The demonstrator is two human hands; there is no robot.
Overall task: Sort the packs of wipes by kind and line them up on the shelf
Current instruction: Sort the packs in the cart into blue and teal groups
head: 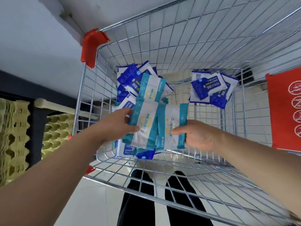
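Observation:
I look down into a wire shopping cart [211, 51]. My left hand [117, 124] grips a teal-and-white pack of wipes [143, 123] by its left side. My right hand [195, 136] pinches another teal-and-white pack [172, 126] at its right edge, overlapping the first. A third teal-and-white pack [152, 88] lies just beyond them. Dark blue packs of wipes are heaped at the cart's far left [130, 77], and a second heap of blue packs [211, 87] lies at the far right. More blue packs [127, 149] show under my hands.
Red plastic corner guard [92, 46] caps the cart's far left corner. A red child-seat flap with warning icons [285, 111] hangs at the right. Stacked egg trays [14, 136] stand left of the cart. My legs [162, 201] show below the near rim.

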